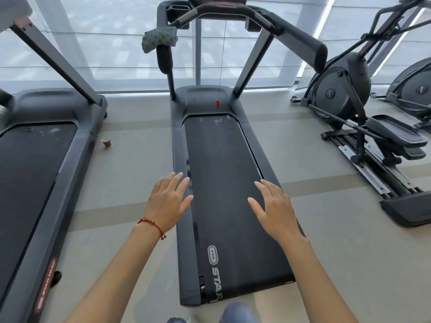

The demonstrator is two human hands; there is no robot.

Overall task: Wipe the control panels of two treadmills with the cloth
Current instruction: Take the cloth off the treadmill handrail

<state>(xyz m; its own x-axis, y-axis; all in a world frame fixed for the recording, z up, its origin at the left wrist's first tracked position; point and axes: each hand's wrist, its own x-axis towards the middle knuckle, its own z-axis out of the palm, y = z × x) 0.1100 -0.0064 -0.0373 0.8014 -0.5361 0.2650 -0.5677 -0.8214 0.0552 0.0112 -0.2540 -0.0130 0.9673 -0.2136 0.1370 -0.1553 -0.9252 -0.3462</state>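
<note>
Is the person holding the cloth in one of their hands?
No. The left hand and right hand are open and empty, and the cloth hangs on the treadmill's handrail.

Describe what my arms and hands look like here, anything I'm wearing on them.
Both forearms are bare, with no sleeves in view. The left hand has a thin red braided bracelet at the wrist, with small dangling beads. The right hand shows no jewellery. No gloves on either.

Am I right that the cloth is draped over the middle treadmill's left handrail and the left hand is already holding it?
Not quite. The cloth is draped over the middle treadmill's left handrail, but the head view shows the left hand open and empty, well short of it. The right hand is empty too.
</note>
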